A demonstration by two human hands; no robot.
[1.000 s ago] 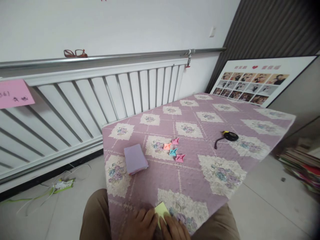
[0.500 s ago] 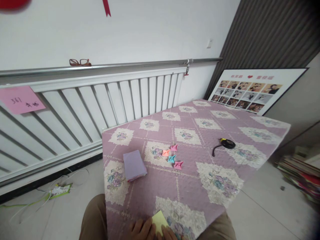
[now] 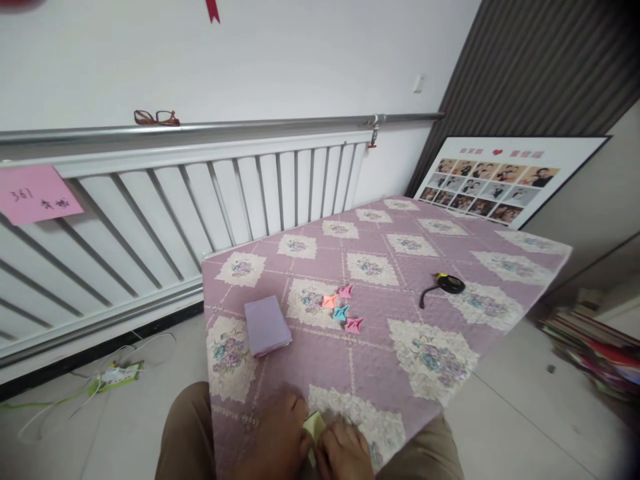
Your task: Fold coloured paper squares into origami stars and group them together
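A small piece of yellow paper (image 3: 315, 427) lies at the table's near edge, between my two hands. My left hand (image 3: 280, 433), slightly blurred, has its fingers closed on the paper's left side. On the right side, my right hand (image 3: 345, 450) presses the paper with bent fingers. Farther up the table are small folded paper shapes: a pink one (image 3: 345, 291), an orange one (image 3: 330, 301), a blue one (image 3: 341, 313) and another pink one (image 3: 354, 325). A stack of purple paper (image 3: 267, 325) sits to their left.
A black tape measure (image 3: 451, 284) with a strap lies on the right part of the patterned tablecloth (image 3: 370, 363). Behind the table stand a white radiator (image 3: 280, 190) and a photo board (image 3: 493, 177). Glasses (image 3: 157, 118) rest on the pipe. A power strip (image 3: 116, 377) is on the floor.
Both hands have moved farther onto the table, and the left one has turned. Less of the yellow paper shows, and it looks narrower. The whole view has shifted slightly.
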